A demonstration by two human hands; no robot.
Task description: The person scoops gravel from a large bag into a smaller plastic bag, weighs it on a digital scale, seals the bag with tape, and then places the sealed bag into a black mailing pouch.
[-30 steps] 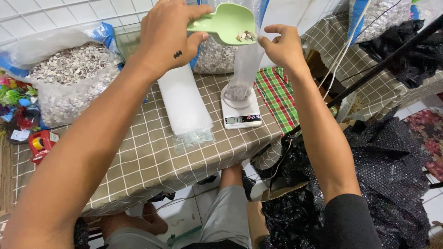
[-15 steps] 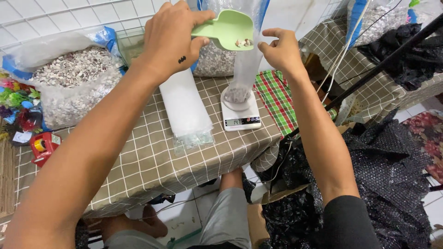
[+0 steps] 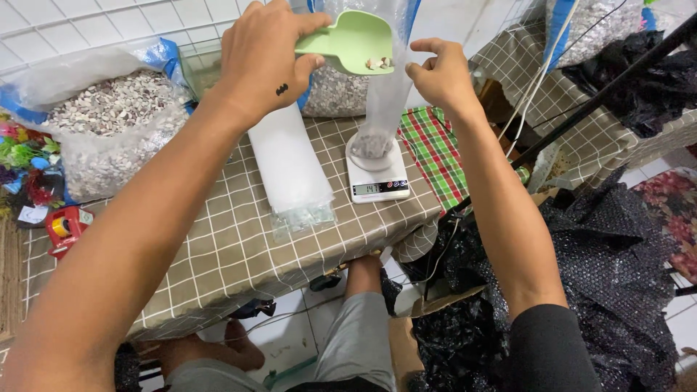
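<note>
My left hand (image 3: 265, 62) is closed around the handle of a pale green plastic scoop (image 3: 348, 42), thumb on top, holding it level above the table; a few small pale, shell-like pieces (image 3: 379, 63) lie at the scoop's open lip. My right hand (image 3: 443, 76) pinches, between thumb and forefinger, the upper edge of a tall, narrow clear plastic bag (image 3: 383, 109), keeping its mouth just beside the scoop's lip. The bag stands upright on a small white digital kitchen scale (image 3: 377, 181), with a shallow layer of the same pieces settled at its bottom. The scale rests on a brown table cover with a white grid pattern (image 3: 218, 247), touching a red-and-green plaid cloth (image 3: 435, 149) on its right. To the left of the scale lies a flat stack of long clear empty bags (image 3: 290, 167). Further left sits a large open sack of mixed pale and dark pieces (image 3: 109, 131), and near the table's left edge a red tape dispenser (image 3: 65, 226).
</note>
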